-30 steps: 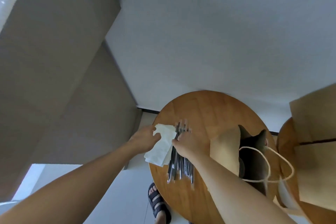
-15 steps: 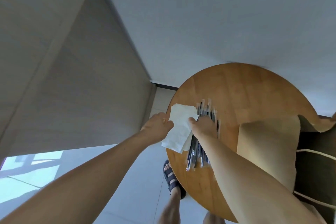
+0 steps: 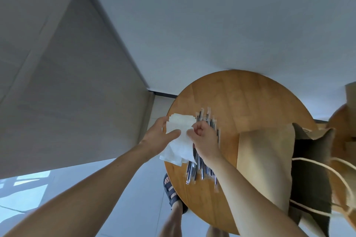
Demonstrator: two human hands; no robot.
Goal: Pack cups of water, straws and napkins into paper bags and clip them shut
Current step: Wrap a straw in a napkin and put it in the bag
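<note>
i am holding the stack of napkins with my left hand: my thumb is lying across the top of the white paper and my fingers are curling round its far left edge, so the stack is being clamped between them. my right hand is closing into a loose fist at the stack's right side. its thumb and forefinger are pinching the top napkin where the sheet is wrinkling up, and the other fingers are curling in toward my palm.

the napkins are lying at the left rim of the round wooden table, with their near corner hanging out past the edge over the floor. just to their right the wrapped black straws are lying in a loose bundle in clear sleeves, running away from me. the napkins are overlapping the bundle's left side and my right hand and wrist are covering its middle.

further right the brown paper bag is sitting on the same table with its mouth gaping open and its dark inside showing. i cannot tell what is in it. its pale cord handle is looping across the opening. my right forearm is crossing in front of the bag's near corner.

at the right edge a second wooden table is showing, with another brown bag cut off by the frame. below the table rim my sandalled foot is standing on the pale tiled floor.
</note>
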